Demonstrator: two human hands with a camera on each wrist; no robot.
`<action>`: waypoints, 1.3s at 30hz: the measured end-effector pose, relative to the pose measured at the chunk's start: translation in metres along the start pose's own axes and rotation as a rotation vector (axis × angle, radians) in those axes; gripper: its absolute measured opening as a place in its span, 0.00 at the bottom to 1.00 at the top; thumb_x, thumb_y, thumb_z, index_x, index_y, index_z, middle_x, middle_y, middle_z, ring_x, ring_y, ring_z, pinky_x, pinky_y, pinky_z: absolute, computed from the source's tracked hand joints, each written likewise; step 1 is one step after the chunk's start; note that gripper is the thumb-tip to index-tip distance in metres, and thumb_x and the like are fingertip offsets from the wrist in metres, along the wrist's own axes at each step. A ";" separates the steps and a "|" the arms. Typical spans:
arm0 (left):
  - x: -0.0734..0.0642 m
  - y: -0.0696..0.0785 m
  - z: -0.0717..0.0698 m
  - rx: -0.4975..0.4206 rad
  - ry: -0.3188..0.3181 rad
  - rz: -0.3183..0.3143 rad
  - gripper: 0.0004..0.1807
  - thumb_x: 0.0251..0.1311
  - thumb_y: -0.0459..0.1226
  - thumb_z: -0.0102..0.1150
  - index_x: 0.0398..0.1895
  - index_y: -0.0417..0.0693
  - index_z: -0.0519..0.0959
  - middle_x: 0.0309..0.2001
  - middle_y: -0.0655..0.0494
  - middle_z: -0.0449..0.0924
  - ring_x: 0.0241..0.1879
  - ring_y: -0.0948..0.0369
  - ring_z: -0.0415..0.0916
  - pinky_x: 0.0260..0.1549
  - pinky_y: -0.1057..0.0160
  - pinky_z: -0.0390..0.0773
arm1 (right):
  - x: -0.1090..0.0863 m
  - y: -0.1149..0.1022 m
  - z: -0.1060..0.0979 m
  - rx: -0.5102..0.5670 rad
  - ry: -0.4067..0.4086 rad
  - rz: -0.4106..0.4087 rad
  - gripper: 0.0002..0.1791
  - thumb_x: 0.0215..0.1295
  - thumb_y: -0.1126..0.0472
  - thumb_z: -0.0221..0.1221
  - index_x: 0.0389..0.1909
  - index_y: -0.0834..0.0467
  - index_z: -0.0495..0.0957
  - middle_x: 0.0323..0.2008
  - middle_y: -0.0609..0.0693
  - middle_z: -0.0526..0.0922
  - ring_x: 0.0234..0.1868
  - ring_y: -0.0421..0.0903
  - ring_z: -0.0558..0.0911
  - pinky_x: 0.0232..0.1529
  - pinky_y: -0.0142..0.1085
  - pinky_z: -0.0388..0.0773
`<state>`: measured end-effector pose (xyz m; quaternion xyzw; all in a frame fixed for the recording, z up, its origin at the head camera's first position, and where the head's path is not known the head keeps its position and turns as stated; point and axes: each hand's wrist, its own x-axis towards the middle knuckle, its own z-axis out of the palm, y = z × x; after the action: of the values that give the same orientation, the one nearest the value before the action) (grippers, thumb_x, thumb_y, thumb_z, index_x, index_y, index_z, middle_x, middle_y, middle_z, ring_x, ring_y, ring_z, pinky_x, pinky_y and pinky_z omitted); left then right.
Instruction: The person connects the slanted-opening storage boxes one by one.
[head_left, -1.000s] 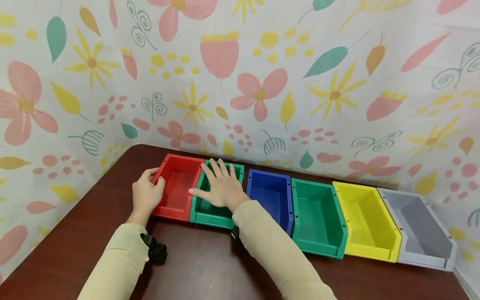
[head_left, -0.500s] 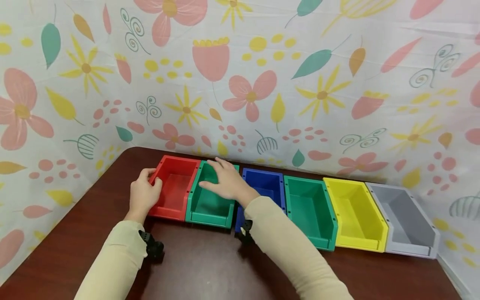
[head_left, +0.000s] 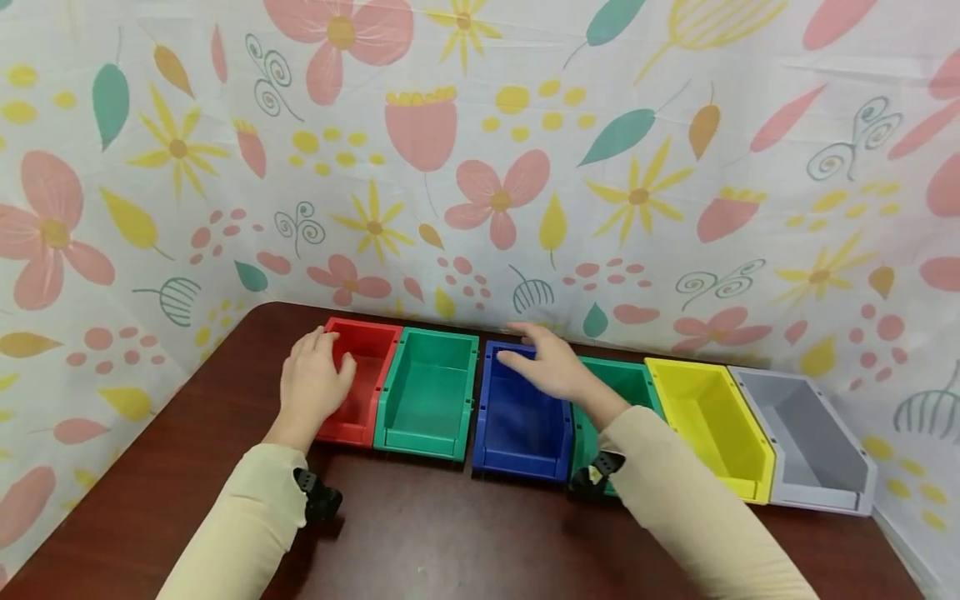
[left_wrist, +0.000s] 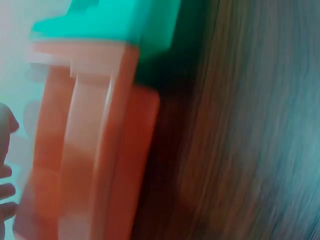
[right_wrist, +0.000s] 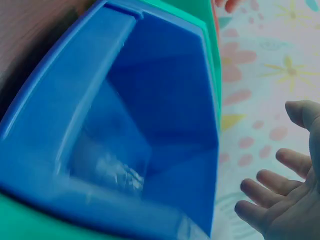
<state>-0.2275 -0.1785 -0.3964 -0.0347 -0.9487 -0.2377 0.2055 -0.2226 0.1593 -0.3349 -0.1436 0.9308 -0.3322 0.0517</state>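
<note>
Over the left side of the red bin, my left hand has its fingers relaxed and holds nothing. In the left wrist view its fingertips show at the left edge, beside the blurred red bin. My right hand hovers over the back of the blue bin with loosely extended fingers. The right wrist view shows this right hand apart from the blue bin's rim, palm empty. Between red and blue stands a green bin.
Right of the blue bin stand a second green bin, partly behind the right arm, a yellow bin and a grey bin. A narrow gap parts the first green bin from the blue one. A flowered cloth hangs behind the brown table.
My right hand has left the first green bin and moved right, over the blue bin. My left hand has let go of the red bin's left rim and lifted slightly to the right.
</note>
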 end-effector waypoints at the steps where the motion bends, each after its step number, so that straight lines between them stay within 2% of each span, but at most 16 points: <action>1: -0.001 0.005 0.001 -0.038 -0.019 0.003 0.24 0.61 0.40 0.50 0.57 0.33 0.71 0.63 0.33 0.66 0.62 0.39 0.63 0.59 0.38 0.65 | -0.004 0.002 -0.004 0.021 0.002 0.013 0.37 0.66 0.40 0.51 0.71 0.50 0.56 0.70 0.54 0.60 0.68 0.58 0.65 0.61 0.54 0.67; 7: -0.001 0.033 0.009 -0.264 -0.184 -0.050 0.28 0.65 0.46 0.48 0.64 0.39 0.67 0.66 0.38 0.63 0.65 0.43 0.61 0.61 0.42 0.64 | -0.024 0.015 -0.027 0.182 0.007 0.094 0.36 0.68 0.43 0.50 0.72 0.54 0.55 0.69 0.60 0.61 0.67 0.60 0.65 0.61 0.54 0.68; 10: 0.002 0.044 0.018 -0.319 -0.245 -0.075 0.30 0.64 0.45 0.49 0.66 0.38 0.65 0.66 0.38 0.63 0.64 0.43 0.62 0.61 0.43 0.65 | -0.031 0.020 -0.035 0.263 -0.015 0.160 0.37 0.68 0.43 0.49 0.72 0.56 0.53 0.68 0.64 0.62 0.66 0.60 0.66 0.61 0.53 0.68; 14: 0.004 0.051 0.030 -0.345 -0.320 -0.114 0.33 0.62 0.40 0.50 0.69 0.35 0.60 0.67 0.37 0.62 0.64 0.42 0.62 0.60 0.43 0.66 | -0.040 0.023 -0.039 0.371 -0.045 0.280 0.38 0.69 0.44 0.49 0.72 0.58 0.51 0.68 0.65 0.60 0.64 0.61 0.69 0.60 0.50 0.70; 17: 0.004 0.053 0.036 -0.368 -0.324 -0.145 0.32 0.61 0.37 0.48 0.69 0.36 0.59 0.67 0.37 0.62 0.64 0.42 0.62 0.60 0.44 0.66 | -0.050 0.025 -0.042 0.447 -0.050 0.324 0.38 0.69 0.45 0.49 0.73 0.59 0.50 0.69 0.66 0.58 0.63 0.62 0.70 0.58 0.48 0.73; 23: 0.004 0.054 0.036 -0.408 -0.301 -0.163 0.30 0.62 0.35 0.46 0.69 0.37 0.60 0.66 0.38 0.64 0.63 0.42 0.64 0.59 0.43 0.67 | -0.065 0.024 -0.046 0.589 -0.088 0.327 0.38 0.70 0.46 0.49 0.73 0.60 0.49 0.71 0.67 0.53 0.66 0.64 0.66 0.58 0.50 0.72; 30: 0.003 0.052 0.033 -0.423 -0.310 -0.183 0.30 0.63 0.36 0.46 0.70 0.39 0.60 0.67 0.40 0.63 0.65 0.43 0.63 0.60 0.44 0.67 | -0.069 0.020 -0.043 0.610 -0.121 0.315 0.40 0.69 0.43 0.49 0.73 0.59 0.48 0.73 0.65 0.48 0.66 0.63 0.65 0.60 0.52 0.69; 33: 0.001 0.050 0.033 -0.432 -0.312 -0.191 0.31 0.62 0.36 0.47 0.70 0.40 0.59 0.67 0.41 0.63 0.63 0.44 0.64 0.55 0.45 0.71 | -0.068 0.019 -0.041 0.606 -0.112 0.325 0.40 0.68 0.44 0.49 0.73 0.60 0.48 0.72 0.65 0.49 0.66 0.63 0.66 0.60 0.52 0.69; 34: 0.001 0.049 0.033 -0.435 -0.314 -0.195 0.32 0.62 0.36 0.48 0.70 0.40 0.59 0.67 0.41 0.63 0.61 0.44 0.66 0.51 0.47 0.74 | -0.068 0.019 -0.040 0.609 -0.111 0.328 0.40 0.69 0.44 0.49 0.73 0.60 0.48 0.72 0.65 0.49 0.66 0.62 0.66 0.60 0.53 0.68; 36: 0.000 0.047 0.034 -0.444 -0.318 -0.199 0.33 0.61 0.36 0.48 0.71 0.41 0.58 0.67 0.43 0.64 0.50 0.45 0.74 0.40 0.52 0.77 | -0.067 0.019 -0.039 0.622 -0.106 0.330 0.39 0.69 0.45 0.49 0.73 0.60 0.49 0.72 0.65 0.50 0.66 0.62 0.66 0.60 0.52 0.68; 37: 0.000 0.046 0.034 -0.451 -0.323 -0.199 0.33 0.62 0.37 0.48 0.71 0.42 0.58 0.66 0.43 0.66 0.42 0.45 0.76 0.33 0.55 0.76 | -0.066 0.019 -0.037 0.631 -0.105 0.327 0.39 0.69 0.45 0.49 0.73 0.60 0.49 0.72 0.65 0.51 0.67 0.62 0.66 0.60 0.51 0.69; 39: 0.000 0.045 0.036 -0.469 -0.328 -0.198 0.33 0.62 0.37 0.48 0.72 0.43 0.57 0.63 0.42 0.69 0.28 0.50 0.73 0.23 0.60 0.71 | -0.065 0.019 -0.035 0.649 -0.094 0.321 0.38 0.69 0.46 0.49 0.72 0.60 0.50 0.72 0.64 0.52 0.67 0.62 0.66 0.60 0.50 0.69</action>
<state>-0.2336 -0.1224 -0.4053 -0.0264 -0.8873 -0.4603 0.0119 -0.1716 0.2140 -0.3197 0.0129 0.7843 -0.5908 0.1886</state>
